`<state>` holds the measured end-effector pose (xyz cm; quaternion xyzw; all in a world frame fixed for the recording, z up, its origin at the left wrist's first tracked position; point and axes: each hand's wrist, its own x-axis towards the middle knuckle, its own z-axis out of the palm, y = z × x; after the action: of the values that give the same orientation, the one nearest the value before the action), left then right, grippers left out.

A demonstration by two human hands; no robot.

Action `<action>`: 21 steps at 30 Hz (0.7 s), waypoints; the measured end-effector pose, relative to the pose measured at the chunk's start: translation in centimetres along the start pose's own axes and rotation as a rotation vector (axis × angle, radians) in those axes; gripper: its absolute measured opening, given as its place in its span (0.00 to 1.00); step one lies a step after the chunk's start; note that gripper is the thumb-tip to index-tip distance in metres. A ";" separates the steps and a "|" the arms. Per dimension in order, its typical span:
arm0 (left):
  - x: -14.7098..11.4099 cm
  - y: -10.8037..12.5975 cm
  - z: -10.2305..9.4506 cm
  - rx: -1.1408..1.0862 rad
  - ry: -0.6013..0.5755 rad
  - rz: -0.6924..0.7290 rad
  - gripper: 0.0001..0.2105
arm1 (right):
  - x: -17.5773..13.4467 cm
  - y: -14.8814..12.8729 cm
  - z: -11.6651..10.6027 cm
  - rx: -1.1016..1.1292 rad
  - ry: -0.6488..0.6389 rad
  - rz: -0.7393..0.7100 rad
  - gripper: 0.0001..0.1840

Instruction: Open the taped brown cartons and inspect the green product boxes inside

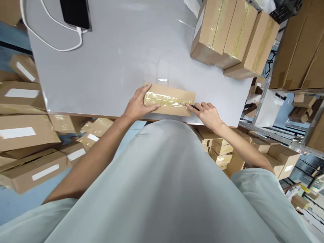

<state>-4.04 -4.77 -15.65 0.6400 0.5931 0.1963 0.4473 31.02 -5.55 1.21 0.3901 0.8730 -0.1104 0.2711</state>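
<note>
Grasping the box (168, 90) on the table (108, 67) is the left hand (138, 104); the right hand (209, 114) pinches a dark tool (194, 107) at the tape (167, 100). Hard pressing could make it slip toward the left hand.

Hands: two (left hand (138, 104), right hand (208, 115)). Tool (194, 107): one. Small box (168, 101): one. Table (106, 64): one. Phone (75, 13): one. Plug (79, 31): one. Boxes upright on table (240, 30): three. White labels, left-side boxes (17, 132): six. Left-side boxes (30, 145): several, overlapping, exact count unclear.
</note>
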 end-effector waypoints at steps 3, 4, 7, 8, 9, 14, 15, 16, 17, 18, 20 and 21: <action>0.0 0.0 0.0 -0.021 -0.007 0.011 0.55 | -0.2 -0.4 -0.2 -0.013 -0.019 0.008 0.40; 0.1 0.0 0.0 -0.028 -0.009 0.012 0.55 | 0.0 -0.6 -0.3 -0.008 -0.025 0.011 0.40; 0.1 0.1 0.0 -0.042 -0.007 0.015 0.55 | 0.7 -1.3 -0.6 0.015 -0.028 0.011 0.40; 0.1 0.1 0.0 -0.043 -0.006 0.017 0.55 | 1.0 -1.5 -0.7 0.021 -0.033 0.010 0.40; 0.1 0.0 0.0 -0.043 -0.005 0.019 0.55 | 1.2 -1.7 -0.8 0.023 -0.044 0.012 0.40; 0.1 -0.2 0.0 -0.038 -0.007 0.025 0.55 | 0.2 -1.2 -1.5 -0.005 -0.139 0.062 0.39; 0.1 -0.3 0.0 -0.039 -0.007 0.024 0.55 | -0.3 -0.9 -1.5 -0.011 -0.149 0.072 0.39; 0.1 -0.3 0.1 -0.039 -0.008 0.024 0.55 | -0.9 -0.5 -1.5 -0.016 -0.154 0.080 0.38; 0.1 -0.3 0.1 -0.039 -0.008 0.025 0.56 | -1.5 -0.1 -1.4 -0.020 -0.155 0.087 0.38; 0.2 -0.3 0.2 -0.040 -0.007 0.026 0.56 | -1.9 0.3 -1.3 -0.022 -0.155 0.093 0.38; 0.2 -0.1 0.2 -0.045 -0.004 0.029 0.55 | -2.8 1.0 -0.8 -0.027 -0.148 0.096 0.38; 0.2 0.0 0.2 -0.048 -0.004 0.029 0.55 | -3.1 1.4 -0.5 -0.030 -0.142 0.093 0.39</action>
<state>-3.84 -4.68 -15.84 0.6379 0.5781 0.2159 0.4607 33.51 -6.35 3.41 0.4175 0.8339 -0.1121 0.3431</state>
